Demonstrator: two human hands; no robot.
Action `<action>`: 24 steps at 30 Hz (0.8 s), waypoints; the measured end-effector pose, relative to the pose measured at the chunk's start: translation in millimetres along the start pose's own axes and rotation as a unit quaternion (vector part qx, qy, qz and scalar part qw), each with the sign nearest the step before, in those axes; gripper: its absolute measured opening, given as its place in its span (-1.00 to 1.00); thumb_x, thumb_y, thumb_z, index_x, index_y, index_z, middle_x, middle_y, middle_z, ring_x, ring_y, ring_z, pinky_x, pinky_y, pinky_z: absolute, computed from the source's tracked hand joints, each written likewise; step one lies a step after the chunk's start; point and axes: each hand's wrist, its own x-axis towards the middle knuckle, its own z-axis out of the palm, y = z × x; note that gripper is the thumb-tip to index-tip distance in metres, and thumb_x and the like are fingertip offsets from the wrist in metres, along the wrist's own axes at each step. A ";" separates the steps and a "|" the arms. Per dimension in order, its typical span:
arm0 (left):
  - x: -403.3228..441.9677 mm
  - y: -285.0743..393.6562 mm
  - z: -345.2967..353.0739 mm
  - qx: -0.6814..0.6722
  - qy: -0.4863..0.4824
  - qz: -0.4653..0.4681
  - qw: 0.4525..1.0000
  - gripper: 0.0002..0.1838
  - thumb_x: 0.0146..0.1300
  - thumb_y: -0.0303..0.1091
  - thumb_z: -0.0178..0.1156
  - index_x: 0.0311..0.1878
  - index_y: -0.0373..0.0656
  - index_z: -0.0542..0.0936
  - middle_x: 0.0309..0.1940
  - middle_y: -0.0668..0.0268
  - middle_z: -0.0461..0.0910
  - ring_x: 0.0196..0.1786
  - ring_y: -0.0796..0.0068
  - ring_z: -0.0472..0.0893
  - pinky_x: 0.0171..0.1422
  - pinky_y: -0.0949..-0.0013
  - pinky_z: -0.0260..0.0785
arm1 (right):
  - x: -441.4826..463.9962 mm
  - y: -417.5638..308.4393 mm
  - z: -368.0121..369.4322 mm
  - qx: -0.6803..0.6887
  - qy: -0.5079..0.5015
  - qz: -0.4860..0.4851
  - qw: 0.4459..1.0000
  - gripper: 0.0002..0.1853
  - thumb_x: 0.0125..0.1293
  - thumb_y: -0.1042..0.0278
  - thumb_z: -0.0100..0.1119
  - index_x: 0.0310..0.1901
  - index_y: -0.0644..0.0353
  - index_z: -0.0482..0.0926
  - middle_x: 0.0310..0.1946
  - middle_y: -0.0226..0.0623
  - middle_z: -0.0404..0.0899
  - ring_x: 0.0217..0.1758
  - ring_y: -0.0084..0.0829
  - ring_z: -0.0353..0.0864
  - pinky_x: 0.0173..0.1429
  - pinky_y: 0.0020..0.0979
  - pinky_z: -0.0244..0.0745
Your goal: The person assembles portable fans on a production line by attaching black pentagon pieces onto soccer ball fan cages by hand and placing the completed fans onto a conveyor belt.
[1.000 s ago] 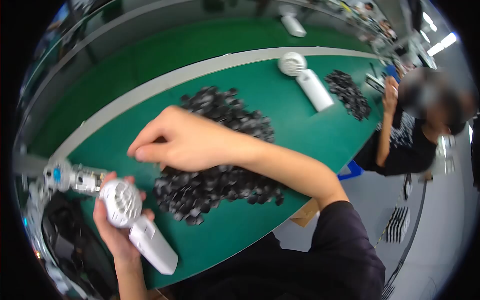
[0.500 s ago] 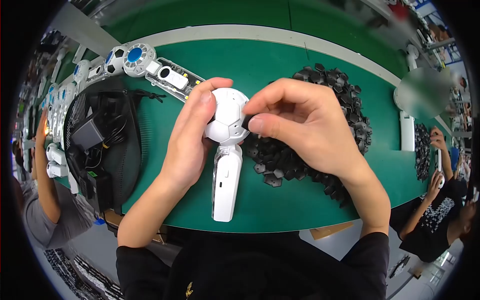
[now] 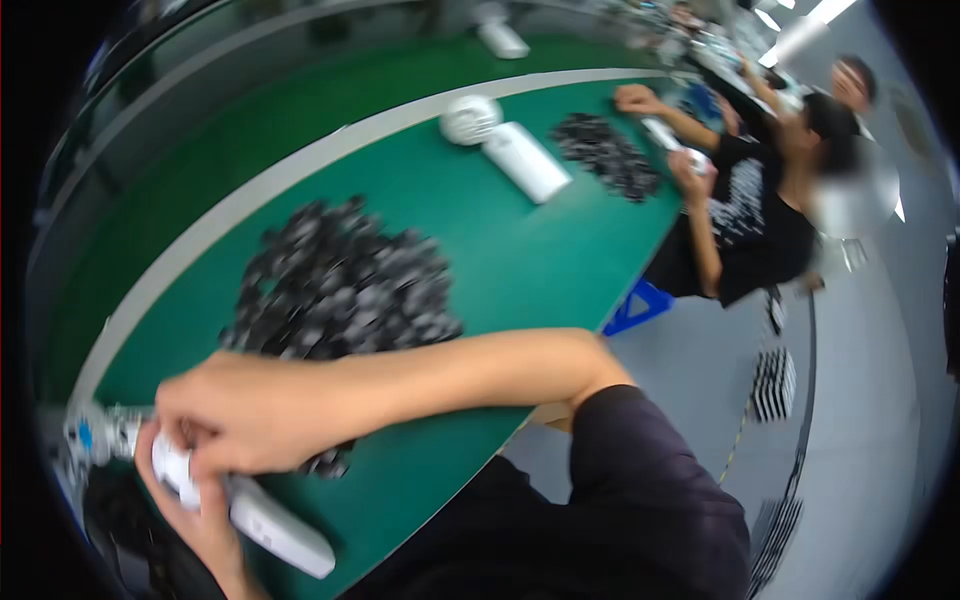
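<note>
A white handheld device with a round, football-patterned head (image 3: 176, 470) and a straight handle (image 3: 283, 530) is at the lower left. My left hand (image 3: 208, 525) wraps round the head, while the handle points down and to the right. Over the head bends my right hand (image 3: 250, 412), its fingers curled in a pinch against it. Whatever is between those fingertips is hidden and blurred. Beyond my right forearm lies a big pile of small black pentagonal pieces (image 3: 345, 285), with a few more below the forearm.
Across the green table (image 3: 500, 260) lies another white device (image 3: 525, 162) with a round head. Near it is a second black pile (image 3: 606, 155). A co-worker (image 3: 745, 190) at the right handles a white device. A black mesh bag (image 3: 125, 525) sits at the lower left.
My view has swung to the right, so the device and both hands now appear at the lower left. A black piece seen in my right fingertips before is now hidden.
</note>
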 end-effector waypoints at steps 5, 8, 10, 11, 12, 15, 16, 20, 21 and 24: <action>-2.3 -21.0 -20.2 0.000 -0.052 0.039 0.998 -0.04 -0.01 0.13 0.29 0.29 -0.28 0.10 0.11 0.16 0.28 0.12 0.34 0.36 0.17 0.35 0.22 | -5.6 -8.4 -2.6 -0.055 -0.040 -0.006 0.998 -0.76 -0.01 0.43 0.19 -0.34 0.39 0.43 -0.48 -0.12 0.55 -0.34 -0.19 0.59 -0.31 -0.28 0.44; -4.9 -11.1 -17.6 -0.002 -0.039 0.027 0.999 -0.11 0.01 0.03 0.30 0.29 -0.24 0.12 0.08 0.17 0.32 -0.08 0.43 0.46 -0.28 0.51 0.42 | 0.0 -6.4 -8.7 0.023 -0.031 0.005 0.999 -0.80 0.11 0.40 0.10 -0.29 0.37 0.46 -0.47 -0.09 0.58 -0.33 -0.21 0.60 -0.29 -0.28 0.44; -8.6 2.6 -4.8 -0.022 -0.009 0.024 0.999 -0.15 0.03 -0.01 0.29 0.29 -0.21 0.12 0.10 0.17 0.33 -0.09 0.41 0.46 -0.32 0.52 0.44 | -0.1 -0.6 -28.9 -0.216 -0.054 -0.009 0.975 -0.74 0.11 0.31 0.15 -0.27 0.36 0.49 -0.45 -0.08 0.56 -0.30 -0.20 0.60 -0.27 -0.22 0.44; -9.3 3.9 -4.0 -0.033 -0.010 0.019 0.999 -0.17 0.05 -0.06 0.27 0.30 -0.19 0.12 0.12 0.17 0.32 -0.10 0.39 0.47 -0.34 0.52 0.44 | -2.9 7.5 -34.9 -0.355 -0.039 0.005 0.934 -0.71 0.07 0.23 0.21 -0.31 0.32 0.52 -0.43 -0.09 0.55 -0.28 -0.18 0.57 -0.25 -0.20 0.41; -8.3 2.7 -4.8 -0.033 -0.008 0.023 0.999 -0.17 0.05 -0.06 0.27 0.30 -0.19 0.12 0.12 0.17 0.32 -0.10 0.39 0.47 -0.34 0.52 0.44 | -6.8 17.9 -38.5 -0.357 -0.039 0.002 0.933 -0.71 0.07 0.23 0.21 -0.31 0.32 0.52 -0.43 -0.09 0.55 -0.28 -0.18 0.57 -0.25 -0.20 0.41; -6.9 -2.9 -6.5 -0.031 -0.003 0.014 0.999 -0.20 0.07 -0.03 0.24 0.29 -0.18 0.14 0.10 0.16 0.33 -0.12 0.38 0.48 -0.38 0.51 0.44 | -15.0 43.6 -43.3 -0.524 -0.009 -0.022 0.852 -0.75 -0.02 0.22 0.27 -0.44 0.27 0.58 -0.44 -0.11 0.54 -0.30 -0.22 0.53 -0.25 -0.29 0.33; -6.8 -2.1 -4.1 -0.055 0.001 -0.008 0.998 -0.23 0.07 -0.02 0.22 0.27 -0.17 0.16 0.09 0.15 0.33 -0.15 0.39 0.48 -0.42 0.51 0.43 | -12.7 42.2 -41.2 -0.536 -0.035 0.002 0.844 -0.75 -0.04 0.23 0.29 -0.46 0.27 0.59 -0.46 -0.12 0.54 -0.30 -0.21 0.53 -0.25 -0.28 0.33; -8.7 1.9 8.1 -0.130 0.017 -0.060 0.990 -0.29 0.10 0.02 0.15 0.23 -0.16 0.20 0.04 0.14 0.35 -0.24 0.41 0.50 -0.57 0.55 0.40 | -9.0 35.1 -40.2 -0.501 -0.068 0.030 0.863 -0.83 -0.06 0.32 0.28 -0.52 0.26 0.60 -0.51 -0.16 0.54 -0.33 -0.19 0.53 -0.23 -0.26 0.37; -10.7 3.0 8.4 -0.161 0.015 -0.074 0.984 -0.30 0.10 0.01 0.14 0.23 -0.16 0.20 0.03 0.14 0.35 -0.24 0.41 0.51 -0.59 0.56 0.39 | -9.7 33.6 -38.5 -0.477 -0.040 -0.003 0.878 -0.85 -0.04 0.35 0.26 -0.53 0.26 0.59 -0.52 -0.15 0.53 -0.33 -0.18 0.54 -0.21 -0.25 0.38; -12.8 6.5 10.9 -0.223 0.004 -0.101 0.970 -0.40 0.17 -0.03 0.07 0.20 -0.12 0.22 -0.03 0.17 0.37 -0.25 0.43 0.51 -0.62 0.55 0.42 | -10.6 38.4 -35.6 -0.447 0.017 -0.061 0.892 -0.86 0.00 0.39 0.23 -0.53 0.29 0.57 -0.56 -0.15 0.52 -0.35 -0.14 0.54 -0.22 -0.22 0.41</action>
